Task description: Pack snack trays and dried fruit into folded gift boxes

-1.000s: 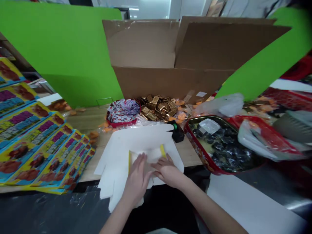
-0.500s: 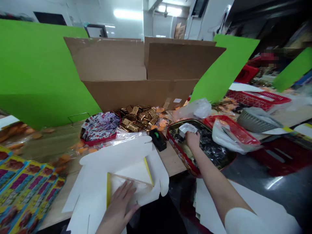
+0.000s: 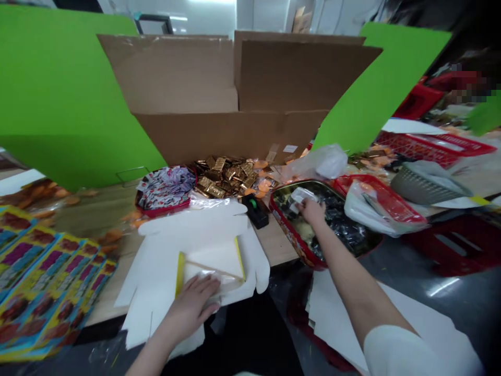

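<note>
An unfolded white carton with yellow-edged flaps lies on the table in front of me. My left hand rests on its inner part, fingers stretched out over a clear plastic bag. To the right, my right hand reaches into a red-sided oval tin. Its fingers are closed on a small clear plastic packet. Black and pale wrapped packets fill the tin around that hand.
A large open cardboard box stands behind gold-wrapped pieces. Left of them is a red basket of printed sachets. A black tape dispenser sits beside the carton. Colourful printed boxes lie at left, white sheets lower right.
My view has tipped downward, so the table's things sit higher in the picture. My left hand stays on the carton and my right hand stays in the tin with the packet.
</note>
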A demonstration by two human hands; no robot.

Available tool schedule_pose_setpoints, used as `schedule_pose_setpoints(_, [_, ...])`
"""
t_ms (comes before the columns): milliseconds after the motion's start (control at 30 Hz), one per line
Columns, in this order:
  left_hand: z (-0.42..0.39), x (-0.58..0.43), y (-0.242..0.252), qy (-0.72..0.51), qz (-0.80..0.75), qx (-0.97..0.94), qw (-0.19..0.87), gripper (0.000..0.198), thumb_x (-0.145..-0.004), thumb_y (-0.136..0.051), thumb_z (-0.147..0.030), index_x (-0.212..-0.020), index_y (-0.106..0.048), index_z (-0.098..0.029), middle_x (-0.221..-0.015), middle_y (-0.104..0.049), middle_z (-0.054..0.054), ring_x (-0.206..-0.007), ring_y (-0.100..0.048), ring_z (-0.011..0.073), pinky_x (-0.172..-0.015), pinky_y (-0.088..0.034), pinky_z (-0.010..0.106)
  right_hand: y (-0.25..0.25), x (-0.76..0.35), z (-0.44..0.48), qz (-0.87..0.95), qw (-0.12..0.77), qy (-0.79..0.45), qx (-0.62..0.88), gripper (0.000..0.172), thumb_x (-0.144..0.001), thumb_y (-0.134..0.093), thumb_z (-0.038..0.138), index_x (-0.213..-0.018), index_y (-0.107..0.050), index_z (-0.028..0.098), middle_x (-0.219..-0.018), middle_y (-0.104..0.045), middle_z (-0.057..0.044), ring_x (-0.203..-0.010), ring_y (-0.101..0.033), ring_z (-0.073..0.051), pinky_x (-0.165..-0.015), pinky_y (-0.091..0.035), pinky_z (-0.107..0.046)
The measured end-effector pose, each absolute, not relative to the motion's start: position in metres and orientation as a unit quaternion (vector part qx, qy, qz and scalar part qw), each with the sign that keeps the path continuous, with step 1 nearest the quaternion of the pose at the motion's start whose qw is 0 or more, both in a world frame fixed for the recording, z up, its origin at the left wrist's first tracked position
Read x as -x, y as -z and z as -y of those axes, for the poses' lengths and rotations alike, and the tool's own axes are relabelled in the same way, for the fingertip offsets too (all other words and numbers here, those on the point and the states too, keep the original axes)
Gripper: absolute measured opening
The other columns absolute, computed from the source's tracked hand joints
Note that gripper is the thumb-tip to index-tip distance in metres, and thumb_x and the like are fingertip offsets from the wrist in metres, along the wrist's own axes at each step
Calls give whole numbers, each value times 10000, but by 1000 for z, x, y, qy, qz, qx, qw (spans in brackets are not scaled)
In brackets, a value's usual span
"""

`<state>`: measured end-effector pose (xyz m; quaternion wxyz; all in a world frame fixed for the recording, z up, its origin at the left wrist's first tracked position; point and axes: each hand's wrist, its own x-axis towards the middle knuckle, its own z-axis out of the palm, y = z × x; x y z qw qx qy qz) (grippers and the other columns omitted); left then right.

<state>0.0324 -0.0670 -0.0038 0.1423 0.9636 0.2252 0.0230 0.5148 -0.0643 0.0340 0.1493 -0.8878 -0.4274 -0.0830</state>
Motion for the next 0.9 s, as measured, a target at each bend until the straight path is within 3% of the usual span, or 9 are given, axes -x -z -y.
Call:
schedule_pose_setpoints(133, [83, -40, -37, -141, -290, -937, 135, 583, -924, -489, -371, -1453, -290, -229, -1448, -421, 104, -1376, -330, 269, -1080, -349, 508, -79, -477, 104, 430, 227, 163, 858, 318, -939, -346, 292, -899, -612, 122, -911, -636, -153, -947, -557, -251, -945, -342, -468])
schedule_pose_setpoints(233, [107, -66, -80, -292, -316, -897, 103, 734, -879, -563, -348, -1483, -189, -162, -1489, -320, 165, -1406, -252, 292, -1092, -327, 496, -101, -388, 159, 665, 322, 163, 654, 144, -884, -477, 239, -864, -618, 213, -857, -649, -46, -950, -568, -196, -985, -375, -406])
schedule_pose_setpoints(300, [118, -83, -100, -296, -245, -921, 59, 722, -851, -597, -398, -1455, -273, -173, -1430, -420, 150, -1345, -364, 301, -1097, -304, 501, -102, -323, 184, 796, 309, 104, 510, 132, -861, -513, 172, -898, -620, 239, -837, -661, 6, -1006, -568, -167, -1085, -305, -421])
schedule_pose_setpoints(367, [122, -89, -105, -256, -188, -948, 22, 506, -902, -521, -358, -1366, -418, -186, -1229, -609, 98, -1148, -566, 247, -1061, -347, 452, -93, -288, 189, 827, 317, 75, 459, 137, -872, -527, 189, -955, -621, 244, -903, -679, 12, -1073, -550, -155, -1115, -285, -397])
schedule_pose_setpoints(433, [115, -84, -95, -212, -185, -959, 22, 308, -947, -416, -234, -1233, -525, -198, -1003, -693, 34, -918, -657, 180, -1011, -384, 399, -79, -300, 181, 801, 332, 46, 496, 183, -887, -529, 276, -1043, -616, 232, -1000, -680, -25, -1106, -543, -177, -1073, -348, -397])
schedule_pose_setpoints(500, [104, -67, -77, -184, -195, -962, 45, 267, -949, -379, -156, -1129, -566, -220, -946, -698, 4, -879, -663, 155, -1012, -366, 391, -63, -353, 169, 726, 327, 22, 604, 244, -900, -492, 321, -1066, -620, 197, -1025, -673, -81, -1053, -574, -205, -961, -440, -388])
schedule_pose_setpoints(633, [82, -27, -40, -138, -222, -964, 55, 263, -963, -362, -171, -1069, -595, -228, -1016, -696, 14, -971, -650, 157, -1035, -322, 414, -21, -483, 148, 497, 172, 50, 849, 221, -837, -540, 286, -966, -656, 148, -972, -655, -171, -938, -610, -279, -827, -462, -418])
schedule_pose_setpoints(767, [75, -6, -20, -69, -281, -954, 74, 271, -976, -384, -279, -1126, -606, -239, -1108, -682, 31, -1033, -632, 172, -1078, -261, 448, 3, -543, 141, 465, 153, 36, 871, 253, -833, -537, 368, -850, -682, 161, -707, -629, -150, -720, -616, -288, -675, -456, -436])
schedule_pose_setpoints(900, [79, -4, -17, -17, -299, -948, 111, 404, -923, -449, -507, -1274, -538, -326, -1334, -555, 42, -1221, -513, 224, -1131, -73, 532, -18, -516, 146, 434, 198, 130, 869, 407, -896, -407, 352, -1095, -645, 89, -848, -648, -218, -844, -616, -337, -730, -446, -495])
